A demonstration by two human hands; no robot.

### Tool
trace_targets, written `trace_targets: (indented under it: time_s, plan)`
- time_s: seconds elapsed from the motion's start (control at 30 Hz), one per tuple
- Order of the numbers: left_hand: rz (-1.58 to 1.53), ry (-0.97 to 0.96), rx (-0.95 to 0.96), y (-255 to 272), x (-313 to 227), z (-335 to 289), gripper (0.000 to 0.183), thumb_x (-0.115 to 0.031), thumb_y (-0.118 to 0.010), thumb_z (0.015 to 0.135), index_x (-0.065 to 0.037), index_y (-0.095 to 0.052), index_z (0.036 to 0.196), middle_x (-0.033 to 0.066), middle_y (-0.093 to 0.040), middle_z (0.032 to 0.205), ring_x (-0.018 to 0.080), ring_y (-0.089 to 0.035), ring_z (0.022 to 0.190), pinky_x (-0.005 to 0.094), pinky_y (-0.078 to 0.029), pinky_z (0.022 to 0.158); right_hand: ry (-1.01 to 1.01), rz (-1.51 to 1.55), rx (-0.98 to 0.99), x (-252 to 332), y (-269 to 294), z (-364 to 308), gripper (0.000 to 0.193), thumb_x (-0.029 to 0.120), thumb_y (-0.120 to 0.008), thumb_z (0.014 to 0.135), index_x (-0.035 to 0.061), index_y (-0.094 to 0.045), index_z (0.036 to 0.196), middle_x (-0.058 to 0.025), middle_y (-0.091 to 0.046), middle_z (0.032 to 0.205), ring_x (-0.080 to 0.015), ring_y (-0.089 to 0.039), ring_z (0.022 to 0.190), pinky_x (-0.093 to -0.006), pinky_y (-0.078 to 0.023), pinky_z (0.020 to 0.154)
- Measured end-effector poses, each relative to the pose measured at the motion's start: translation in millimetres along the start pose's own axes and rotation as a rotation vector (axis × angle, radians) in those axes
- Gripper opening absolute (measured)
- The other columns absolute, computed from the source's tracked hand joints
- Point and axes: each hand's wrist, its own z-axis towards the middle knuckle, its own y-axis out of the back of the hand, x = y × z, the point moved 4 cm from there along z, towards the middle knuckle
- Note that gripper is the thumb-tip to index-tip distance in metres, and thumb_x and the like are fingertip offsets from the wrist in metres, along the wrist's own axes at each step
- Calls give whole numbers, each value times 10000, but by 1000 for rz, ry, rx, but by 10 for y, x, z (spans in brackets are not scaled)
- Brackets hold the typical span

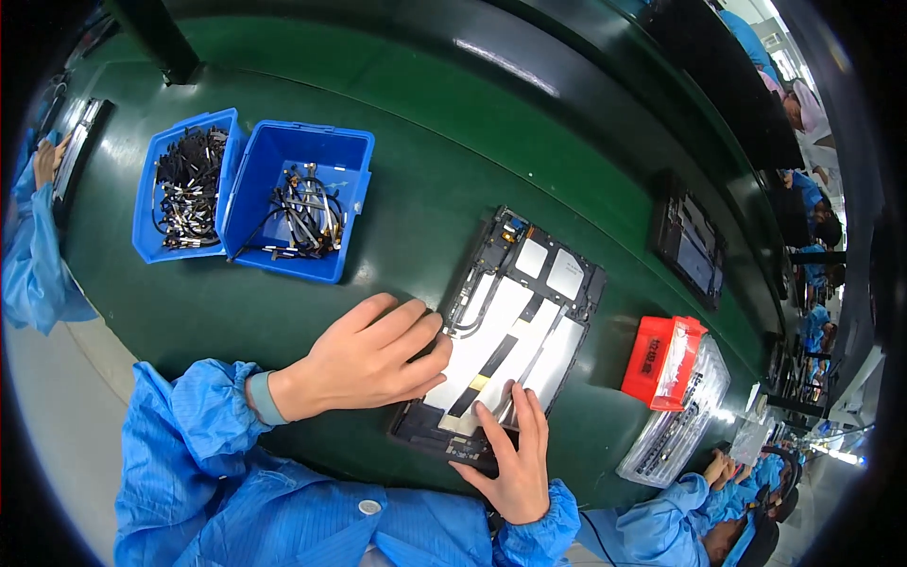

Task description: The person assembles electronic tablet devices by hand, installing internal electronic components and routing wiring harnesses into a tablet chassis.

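An opened tablet-like device (496, 317) lies at a slant on the green table, its inside facing up. White panels, black strips and two silvery plates show in it. My left hand (364, 364) is at its left edge, fingers bent and thumb close to the index finger; what they pinch, if anything, is hidden. Close to those fingertips a thin black cable (485, 307) curves along the device's left side. Spread fingers of my right hand (520, 468) rest on the device's lower right part, the thumb near its bottom edge.
Two blue bins (354, 203) (145, 213) with short black cables stand at the back left. To the right are a red box (647, 364), clear plastic trays (652, 454) and another dark device (690, 241). Co-workers in blue sleeves (42, 260) sit on both sides.
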Motion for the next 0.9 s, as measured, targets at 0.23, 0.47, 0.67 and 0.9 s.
trace_targets:
  time_s: [0.23, 0.47, 0.67, 0.9]
  plan:
    - [26, 49, -9, 65, 21, -36, 388, -296, -655, 774, -94, -634, 1104, 36, -609, 1003, 188, -577, 915, 325, -459, 751, 70, 30, -207, -123, -1, 128, 749, 188, -890, 590, 99, -588, 1270, -238, -312, 1454, -432, -403, 1269, -465, -405, 1008]
    - [31, 275, -114, 644, 277, -188, 187, -108, -702, 692, -94, -651, 871, 21, -639, 906, 169, -582, 764, 312, -447, 676, 217, -6, -601, -411, 466, 1475, 713, 143, -828, 703, 67, -501, 1332, -170, -312, 1491, -373, -414, 1299, -422, -392, 1053]
    - [230, 480, -170, 603, 871, -264, 81, -73, -615, 707, -72, -580, 779, 38, -546, 764, 205, -551, 751, 336, -439, 667, 236, -92, -810, -686, 633, 2522, 515, 127, -678, 862, 59, -487, 1335, -179, -338, 1461, -374, -393, 1295, -423, -363, 1065]
    - [337, 396, -37, 473, 1147, -190, 92, -103, -609, 709, -72, -621, 795, 38, -560, 778, 201, -559, 783, 327, -438, 686, 542, 40, -766, 390, 488, 2140, 193, -9, -622, 814, 40, -671, 993, -113, -664, 1017, -288, -611, 981, -385, -459, 903]
